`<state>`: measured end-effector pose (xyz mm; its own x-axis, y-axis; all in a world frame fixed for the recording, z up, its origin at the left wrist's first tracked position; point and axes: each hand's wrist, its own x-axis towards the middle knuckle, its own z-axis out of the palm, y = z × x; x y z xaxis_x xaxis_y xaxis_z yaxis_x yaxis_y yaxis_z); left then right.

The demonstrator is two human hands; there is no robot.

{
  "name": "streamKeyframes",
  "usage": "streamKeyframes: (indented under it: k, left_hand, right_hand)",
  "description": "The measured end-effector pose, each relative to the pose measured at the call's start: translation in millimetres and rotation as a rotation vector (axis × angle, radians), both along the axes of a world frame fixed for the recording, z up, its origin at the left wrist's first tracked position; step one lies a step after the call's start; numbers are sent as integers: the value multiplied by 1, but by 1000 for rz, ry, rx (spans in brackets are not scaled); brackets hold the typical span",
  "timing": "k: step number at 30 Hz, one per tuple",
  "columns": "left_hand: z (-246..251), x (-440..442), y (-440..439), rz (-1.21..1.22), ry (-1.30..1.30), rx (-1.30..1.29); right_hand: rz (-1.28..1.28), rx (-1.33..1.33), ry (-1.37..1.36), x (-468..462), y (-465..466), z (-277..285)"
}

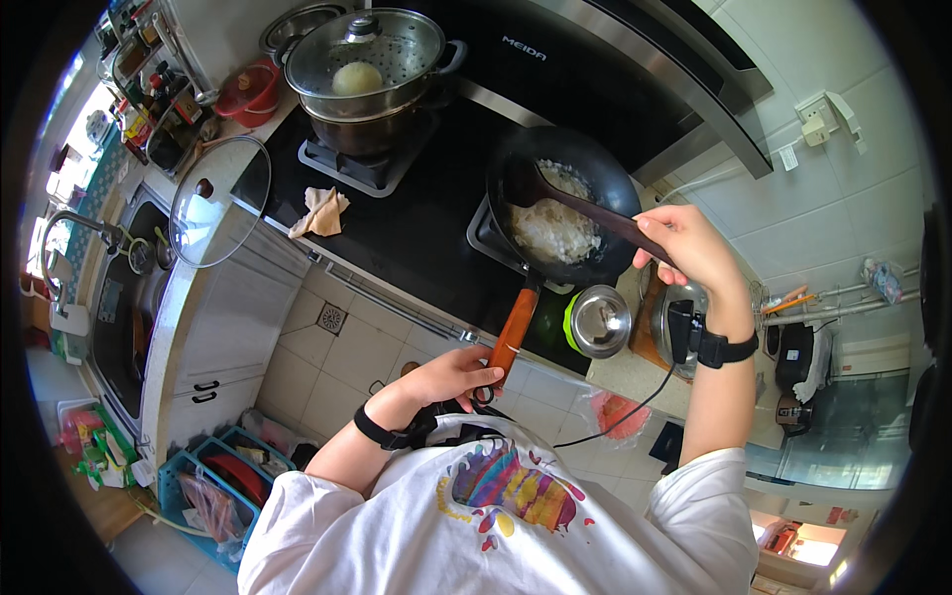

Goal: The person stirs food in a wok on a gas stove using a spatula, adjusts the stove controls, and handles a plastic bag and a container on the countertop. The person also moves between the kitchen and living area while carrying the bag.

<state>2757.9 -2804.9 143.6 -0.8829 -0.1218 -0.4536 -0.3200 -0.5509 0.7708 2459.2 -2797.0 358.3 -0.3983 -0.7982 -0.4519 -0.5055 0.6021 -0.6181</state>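
Observation:
A black wok sits on the right burner of the black glass hob. Pale, whitish food in liquid, which I cannot identify, covers the wok's bottom. My right hand grips the handle of a dark wooden spatula; its blade rests inside the wok at the left of the food. With my left hand I hold the end of the wok's orange-brown wooden handle. Just right of that handle stands a shiny metal bowl with a green outer side.
A steamer pot under a glass lid occupies the left burner, a pale round item inside. A folded beige cloth lies on the hob. Another glass lid overhangs the left counter. The range hood slants above; a sink is far left.

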Motion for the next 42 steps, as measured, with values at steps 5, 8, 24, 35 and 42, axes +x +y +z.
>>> streamKeyframes:
  k: [5, 8, 24, 35, 42]
  left_hand:
    - [1, -1, -2, -21, -14, -10]
    - [4, 0, -3, -27, -28, -40]
    - [5, -1, -4, -41, -21, -33]
    - [6, -1, -2, -24, -40, -25]
    - [6, -1, -1, -8, -46, -22]
  right_hand:
    - [-11, -26, -125, -5, 4, -6]
    - [-68, -29, -93, -5, -3, -22]
    - [-148, -93, -205, -8, 25, -41]
    - [-138, -104, -198, 5, 62, -33]
    - [-154, -97, -147, 5, 91, -35]
